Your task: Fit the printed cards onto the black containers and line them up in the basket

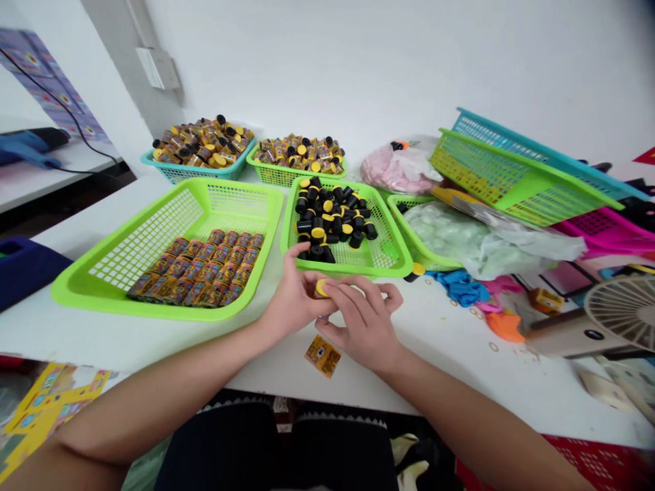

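Between my two hands is a small cylinder with a yellow cap [321, 288]; its body is mostly hidden by fingers. My left hand [293, 293] is wrapped round its left side, thumb raised. The fingers of my right hand [361, 317] press on the cap and side from the right. A flat printed gold wrapper [323, 355] lies on the white table just below my hands. Beyond them, a green basket [396, 262] holds loose black cylinders [332, 215] with yellow caps. To the left, a larger green basket [158, 310] contains wrapped cylinders [205, 269] in tidy rows.
At the back stand a teal basket [177, 174] and a green basket [276, 176], both heaped with wrapped cylinders. Stacked baskets [516, 174] tilt over a plastic bag [475, 239] on the right. Blue balloons [460, 286], an orange balloon [505, 326] and a fan [621, 310] lie nearer.
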A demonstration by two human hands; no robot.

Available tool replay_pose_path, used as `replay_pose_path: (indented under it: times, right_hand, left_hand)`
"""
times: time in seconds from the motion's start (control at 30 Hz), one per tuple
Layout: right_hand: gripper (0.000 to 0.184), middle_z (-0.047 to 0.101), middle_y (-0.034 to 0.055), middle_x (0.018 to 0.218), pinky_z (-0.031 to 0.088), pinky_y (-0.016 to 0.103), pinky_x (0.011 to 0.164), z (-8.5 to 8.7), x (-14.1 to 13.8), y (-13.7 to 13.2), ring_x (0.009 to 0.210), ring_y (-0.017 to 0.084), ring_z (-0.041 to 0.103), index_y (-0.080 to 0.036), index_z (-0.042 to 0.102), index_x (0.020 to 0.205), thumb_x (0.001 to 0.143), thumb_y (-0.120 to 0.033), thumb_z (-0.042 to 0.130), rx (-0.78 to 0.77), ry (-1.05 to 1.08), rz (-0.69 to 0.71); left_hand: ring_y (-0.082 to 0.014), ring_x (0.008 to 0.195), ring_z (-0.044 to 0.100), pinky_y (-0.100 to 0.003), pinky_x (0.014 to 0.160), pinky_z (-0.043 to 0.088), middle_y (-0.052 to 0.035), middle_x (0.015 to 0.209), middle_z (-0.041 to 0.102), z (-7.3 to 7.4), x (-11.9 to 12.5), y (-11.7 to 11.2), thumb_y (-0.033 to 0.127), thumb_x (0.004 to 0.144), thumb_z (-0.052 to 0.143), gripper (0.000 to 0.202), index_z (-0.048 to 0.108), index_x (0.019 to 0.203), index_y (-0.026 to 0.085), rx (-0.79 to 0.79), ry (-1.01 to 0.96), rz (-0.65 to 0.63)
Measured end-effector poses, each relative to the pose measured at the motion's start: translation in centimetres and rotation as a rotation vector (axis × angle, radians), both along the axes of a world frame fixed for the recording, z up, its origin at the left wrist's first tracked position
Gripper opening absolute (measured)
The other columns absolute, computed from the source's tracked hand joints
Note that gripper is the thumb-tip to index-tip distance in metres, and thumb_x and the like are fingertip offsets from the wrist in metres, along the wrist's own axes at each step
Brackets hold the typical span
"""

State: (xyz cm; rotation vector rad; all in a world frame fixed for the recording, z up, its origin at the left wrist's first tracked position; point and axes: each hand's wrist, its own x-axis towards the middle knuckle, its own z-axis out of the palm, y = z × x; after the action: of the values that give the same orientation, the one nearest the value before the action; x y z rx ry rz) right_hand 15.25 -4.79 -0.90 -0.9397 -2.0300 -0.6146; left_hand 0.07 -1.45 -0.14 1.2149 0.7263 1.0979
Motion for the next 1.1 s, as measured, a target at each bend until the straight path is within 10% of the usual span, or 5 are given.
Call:
replay_pose_path:
  times: [0.17, 0.4, 0.67, 0.83, 1.1]
  right_hand:
    - [0.037, 0.077, 0.0054, 0.104, 0.034, 0.043, 0.092, 0.0, 0.1, 0.0, 0.104, 0.026, 0.066, -0.019, 0.059, 0.118, 0.082, -0.021, 0.065, -0.019, 0.024, 0.054]
    - [0.031, 0.076, 0.0027, 0.103, 0.031, 0.046, 0.101, -0.4, 0.5, -0.1, 0.096, 0.022, 0.059, -0.022, 0.066, 0.118, 0.088, -0.025, 0.067, 0.168, -0.104, 0.027]
    - [0.026, 0.077, 0.0049, 0.101, 0.033, 0.044, 0.096, 0.1, 1.4, -0.3, 0.098, 0.022, 0.062, -0.020, 0.064, 0.118, 0.097, -0.035, 0.057, 0.082, -0.029, 0.179]
    - [0.034, 0.078, 0.0028, 0.100, 0.037, 0.041, 0.090, 0.4, 1.4, 0.5, 0.097, 0.022, 0.060, -0.022, 0.062, 0.116, 0.085, -0.027, 0.073, 0.087, 0.034, 0.176]
    - [0.056, 0.068, 0.0080, 0.128, 0.037, 0.043, 0.105, 3.0, -1.1, 2.3, 0.118, 0.024, 0.057, -0.022, 0.050, 0.137, 0.089, -0.050, 0.061, -0.256, -0.020, 0.299]
  left_hand:
    - [-0.0115, 0.053, 0.060, -0.023, 0.053, 0.046, 0.0103, 0.066, 0.058, 0.0, 0.0, -0.1, 0.018, 0.072, 0.067, 0.082, 0.017, 0.137, 0.022, -0.066, 0.106, -0.324]
    - [-0.0138, 0.052, 0.042, -0.026, 0.051, 0.034, 0.0117, 0.058, 0.040, 0.0, 0.5, -1.0, 0.011, 0.072, 0.064, 0.092, 0.007, 0.144, 0.024, 0.313, 0.207, 0.062]
    - [-0.0092, 0.048, 0.049, -0.021, 0.047, 0.039, 0.0122, 0.064, 0.047, 1.5, -1.5, -0.2, 0.021, 0.075, 0.073, 0.098, 0.007, 0.147, 0.029, 0.323, 0.152, -0.453]
    - [-0.0146, 0.087, 0.067, -0.030, 0.075, 0.056, -0.0045, 0.110, 0.061, 3.5, -2.8, -1.9, 0.028, 0.086, 0.068, 0.060, 0.030, 0.133, 0.028, 0.409, 0.414, -0.115]
    - [-0.0187, 0.094, 0.070, -0.032, 0.080, 0.059, -0.0046, 0.113, 0.069, 6.0, -8.2, -2.7, 0.043, 0.087, 0.066, 0.034, 0.055, 0.113, 0.024, 0.420, 0.732, 0.149]
